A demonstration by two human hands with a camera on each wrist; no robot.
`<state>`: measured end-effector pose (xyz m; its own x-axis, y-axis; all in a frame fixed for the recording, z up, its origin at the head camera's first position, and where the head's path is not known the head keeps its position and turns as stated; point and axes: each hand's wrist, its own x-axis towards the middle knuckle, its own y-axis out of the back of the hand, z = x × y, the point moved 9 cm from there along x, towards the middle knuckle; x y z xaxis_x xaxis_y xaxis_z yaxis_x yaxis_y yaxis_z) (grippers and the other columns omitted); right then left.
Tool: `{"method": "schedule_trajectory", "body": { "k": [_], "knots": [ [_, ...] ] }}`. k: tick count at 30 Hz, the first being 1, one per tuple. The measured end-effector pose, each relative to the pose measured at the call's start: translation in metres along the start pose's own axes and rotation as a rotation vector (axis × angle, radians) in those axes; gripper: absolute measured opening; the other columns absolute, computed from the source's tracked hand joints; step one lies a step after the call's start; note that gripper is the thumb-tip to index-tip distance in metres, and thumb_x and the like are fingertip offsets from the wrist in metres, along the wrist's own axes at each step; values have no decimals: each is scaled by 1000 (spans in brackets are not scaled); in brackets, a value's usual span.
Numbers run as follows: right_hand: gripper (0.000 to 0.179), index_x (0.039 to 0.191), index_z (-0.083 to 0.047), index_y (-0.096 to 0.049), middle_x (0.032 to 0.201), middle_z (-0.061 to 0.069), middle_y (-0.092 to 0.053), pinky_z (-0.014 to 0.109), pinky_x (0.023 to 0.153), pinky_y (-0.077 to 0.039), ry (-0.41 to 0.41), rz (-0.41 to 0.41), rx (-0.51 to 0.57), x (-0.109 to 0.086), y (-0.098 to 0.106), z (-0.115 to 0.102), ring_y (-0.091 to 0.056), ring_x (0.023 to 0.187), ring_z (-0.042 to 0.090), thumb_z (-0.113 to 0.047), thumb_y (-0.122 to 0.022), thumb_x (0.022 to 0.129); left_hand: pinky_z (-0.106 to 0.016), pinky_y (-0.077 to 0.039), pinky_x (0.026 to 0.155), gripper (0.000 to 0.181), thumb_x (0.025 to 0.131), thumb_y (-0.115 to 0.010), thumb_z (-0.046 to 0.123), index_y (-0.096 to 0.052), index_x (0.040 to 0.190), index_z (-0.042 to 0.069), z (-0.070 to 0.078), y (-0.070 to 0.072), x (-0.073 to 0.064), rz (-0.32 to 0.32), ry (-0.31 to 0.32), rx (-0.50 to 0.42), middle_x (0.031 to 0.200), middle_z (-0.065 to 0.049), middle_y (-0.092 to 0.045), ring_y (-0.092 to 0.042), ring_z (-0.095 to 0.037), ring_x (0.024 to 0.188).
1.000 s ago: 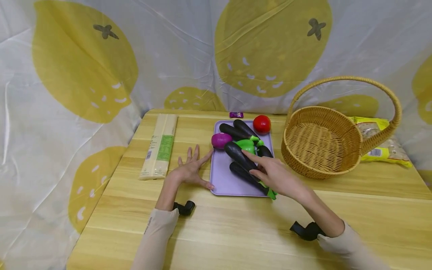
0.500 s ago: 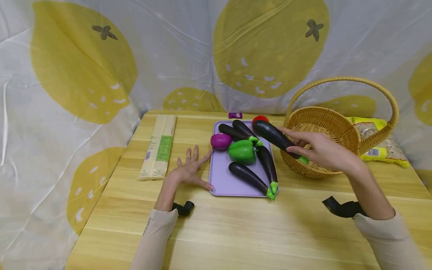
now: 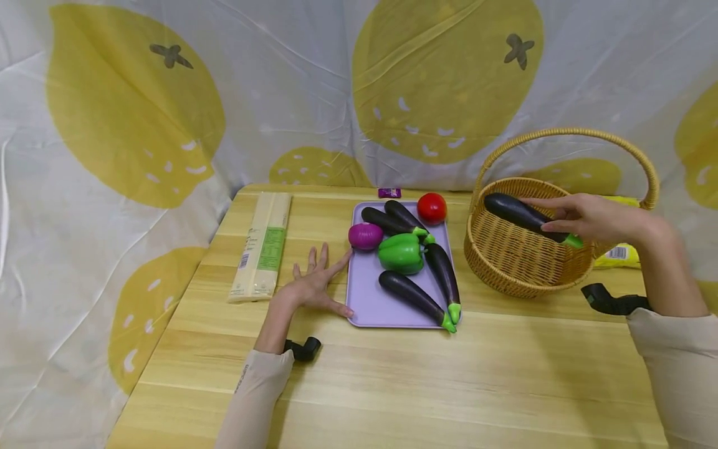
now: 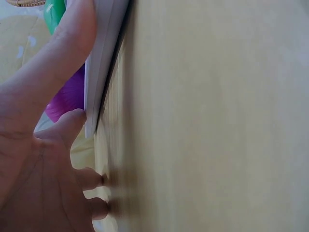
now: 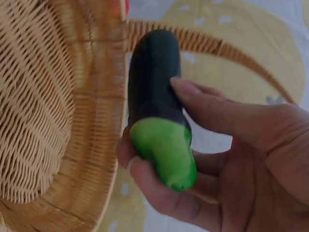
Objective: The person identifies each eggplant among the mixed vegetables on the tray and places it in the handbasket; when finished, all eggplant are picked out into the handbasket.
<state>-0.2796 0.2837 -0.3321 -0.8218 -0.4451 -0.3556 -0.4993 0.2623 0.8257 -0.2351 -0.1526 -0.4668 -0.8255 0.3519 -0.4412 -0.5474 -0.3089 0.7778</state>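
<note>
Over the wicker basket, my right hand grips an eggplant near its green stem end. In the right wrist view the eggplant sits between thumb and fingers, with the basket wall beside it. My left hand is spread on the table, its thumb and index fingertip touching the left edge of the lilac tray. On that tray lie a purple onion, a green bell pepper, a red tomato at the corner, and several eggplants.
A pale packet with a green label lies left of the tray. Behind the tray is a small purple wrapped piece. A yellow bag is partly hidden behind the basket. The basket's tall handle arches above it. Lemon-print cloth hangs behind.
My right hand has lifted the eggplant off the tray and carried it right, over the basket. The bell pepper and tomato show fully now. My left hand has stayed at the tray edge.
</note>
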Motion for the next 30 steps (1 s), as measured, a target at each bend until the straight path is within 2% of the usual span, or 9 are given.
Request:
{"method": "schedule_trajectory", "body": {
  "k": [5,10,13,16,20,21,24,27,30],
  "knots": [
    [64,165,-13,-24,56,-3,-38,27,50,-43,-36,-71,35,15,-3,26,-35,46,9,-23,-52,109,-80,13,116,132,71,-89,60,-1,166,38,-1,1,-1,-3,0,4,168,-23,28,29,-47,155],
    [61,163,-5,-27,54,-1,-42,26,48,-41,-42,-54,19,41,-4,45,-31,43,8,-19,-52,109,-81,13,116,132,71,-89,60,-2,166,38,-2,2,-1,2,-3,5,168,-23,28,29,-47,155],
    [56,159,-1,-34,81,23,-68,26,48,-39,-38,-19,-3,54,-3,55,-28,44,8,-16,-53,108,-81,13,115,131,71,-89,60,-2,166,38,-1,1,-1,5,-9,6,169,-23,28,28,-48,155],
    [51,155,2,-42,126,38,-64,27,51,-38,-37,6,-17,61,-3,65,-27,46,8,-15,-54,108,-81,13,116,131,71,-89,59,-2,166,38,0,0,-1,4,-11,9,168,-23,28,28,-47,155],
    [48,151,3,-47,136,41,-57,29,53,-38,-49,32,-1,65,-3,78,-24,47,8,-16,-56,107,-80,13,116,130,72,-89,58,-3,167,37,1,-1,-2,1,-9,9,168,-23,28,29,-47,155],
    [48,149,3,-49,136,41,-57,29,55,-40,-53,44,-2,66,-3,81,-36,47,14,-15,-57,106,-80,13,116,130,72,-89,58,-3,167,37,2,-1,-2,1,-10,10,168,-23,27,29,-47,155],
    [46,146,4,-51,144,42,-46,37,69,-52,-75,72,-12,66,-1,88,-64,74,37,-14,-60,105,-80,13,116,130,72,-89,58,-3,167,37,2,0,-3,4,-13,10,169,-23,27,28,-47,155],
    [45,143,5,-53,141,43,-49,53,89,-55,-93,86,-33,67,2,92,-56,119,60,-13,-62,103,-80,13,116,130,72,-89,58,-3,167,37,2,0,-3,8,-18,6,169,-23,27,29,-47,155],
    [45,141,6,-56,137,43,-52,51,88,-56,-92,100,-37,71,2,93,-55,118,61,-13,-65,102,-80,13,116,130,72,-89,58,-3,167,37,1,0,-3,9,-20,1,168,-23,28,29,-47,154]
  ]
}}
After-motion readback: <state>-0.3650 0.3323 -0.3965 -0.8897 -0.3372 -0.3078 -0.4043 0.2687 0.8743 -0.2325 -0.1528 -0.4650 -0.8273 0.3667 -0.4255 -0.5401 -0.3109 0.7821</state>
